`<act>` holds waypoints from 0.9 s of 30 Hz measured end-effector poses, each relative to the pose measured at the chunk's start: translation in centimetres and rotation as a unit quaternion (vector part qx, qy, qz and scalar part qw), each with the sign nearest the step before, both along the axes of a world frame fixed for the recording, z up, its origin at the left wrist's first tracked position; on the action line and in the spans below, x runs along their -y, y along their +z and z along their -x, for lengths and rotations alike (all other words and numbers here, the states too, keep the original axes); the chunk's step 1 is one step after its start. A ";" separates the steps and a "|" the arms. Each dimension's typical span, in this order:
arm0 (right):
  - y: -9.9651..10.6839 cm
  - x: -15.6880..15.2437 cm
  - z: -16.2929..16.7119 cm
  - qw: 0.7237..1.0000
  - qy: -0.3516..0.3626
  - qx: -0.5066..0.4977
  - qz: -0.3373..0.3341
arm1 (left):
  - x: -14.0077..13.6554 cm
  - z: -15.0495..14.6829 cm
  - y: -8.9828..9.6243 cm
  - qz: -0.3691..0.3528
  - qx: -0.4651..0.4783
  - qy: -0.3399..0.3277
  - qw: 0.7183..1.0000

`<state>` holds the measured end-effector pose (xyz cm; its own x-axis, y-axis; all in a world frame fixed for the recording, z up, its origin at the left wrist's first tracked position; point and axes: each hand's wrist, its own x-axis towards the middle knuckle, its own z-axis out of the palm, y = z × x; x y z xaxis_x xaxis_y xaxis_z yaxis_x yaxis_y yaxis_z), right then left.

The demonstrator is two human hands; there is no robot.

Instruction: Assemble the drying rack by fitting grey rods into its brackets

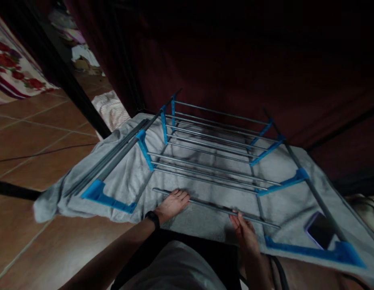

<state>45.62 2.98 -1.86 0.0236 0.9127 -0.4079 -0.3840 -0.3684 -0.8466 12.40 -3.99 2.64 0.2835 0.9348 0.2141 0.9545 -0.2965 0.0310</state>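
A loose grey metal rod runs crosswise in front of me, close to the near edge of the bed. My left hand is closed around it left of its middle, with a black band on that wrist. Thumb and fingers of my right hand pinch the same rod nearer its right end. Just beyond stands a rack of grey tubes with blue plastic brackets, several thin rods spanning between its two sides. Its nearest brackets, the left one and the right one, have no rod between them.
Several loose rods lie along the left on the grey cloth. A phone rests by the right side tube. Dark frame poles and a dark red curtain stand around the bed; tiled floor is at left.
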 end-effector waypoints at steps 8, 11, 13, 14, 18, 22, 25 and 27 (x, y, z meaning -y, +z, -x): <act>1.5 -0.2 1.6 0.992 -0.038 -0.122 0.011 | -0.3 1.3 -1.1 -0.026 0.028 -0.002 0.999; 1.8 -0.6 1.4 0.989 -0.049 -0.143 -0.001 | -0.4 1.8 -1.5 -0.058 0.029 0.004 0.998; 2.1 -1.0 1.1 0.987 -0.067 -0.147 -0.013 | -0.5 2.1 -1.7 -0.091 0.026 0.000 0.995; 2.3 -1.3 1.0 0.985 -0.081 -0.150 -0.019 | -0.5 2.3 -1.9 -0.104 0.026 -0.005 0.994; 3.1 -2.6 0.3 0.977 -0.136 -0.162 -0.035 | -0.8 3.3 -2.5 -0.112 0.028 -0.019 0.993; 3.8 -3.8 -0.5 0.969 -0.181 -0.162 -0.039 | -0.7 5.0 -3.1 -0.097 0.002 -0.048 0.994; 4.0 -4.4 -1.0 0.963 -0.211 -0.158 -0.050 | -0.4 6.2 -3.2 -0.118 -0.042 -0.083 0.989; 3.9 -4.7 -1.2 0.961 -0.223 -0.156 -0.059 | -0.3 6.8 -3.0 -0.147 -0.052 -0.112 0.981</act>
